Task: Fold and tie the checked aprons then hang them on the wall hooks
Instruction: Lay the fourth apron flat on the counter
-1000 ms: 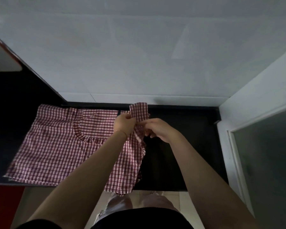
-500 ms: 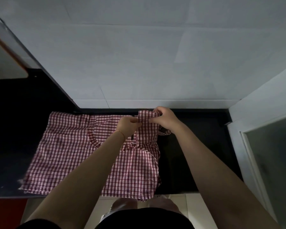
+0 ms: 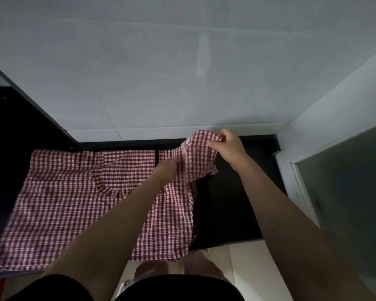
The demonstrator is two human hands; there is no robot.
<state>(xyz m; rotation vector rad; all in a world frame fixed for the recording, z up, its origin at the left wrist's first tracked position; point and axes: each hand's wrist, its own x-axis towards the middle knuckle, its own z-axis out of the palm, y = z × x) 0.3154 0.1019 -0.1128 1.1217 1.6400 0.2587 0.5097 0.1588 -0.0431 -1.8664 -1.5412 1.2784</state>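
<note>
Looking down, I had the checked apron (image 3: 80, 192) spread flat on the dark counter (image 3: 230, 203), its hem hanging over the near edge. My right hand (image 3: 228, 148) pinched its raised top corner to fold it over, I judged, while my left hand (image 3: 167, 171) lay flat-fingered, pinning the cloth.

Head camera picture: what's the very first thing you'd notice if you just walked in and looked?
The red-and-white checked apron jumps out first, spread flat over the dark counter below the pale wall. Next come the two bare arms reaching in from below: the right hand pinches the apron's top right corner and lifts it off the counter, while the left hand rests on the cloth just beside the lifted part.
</note>
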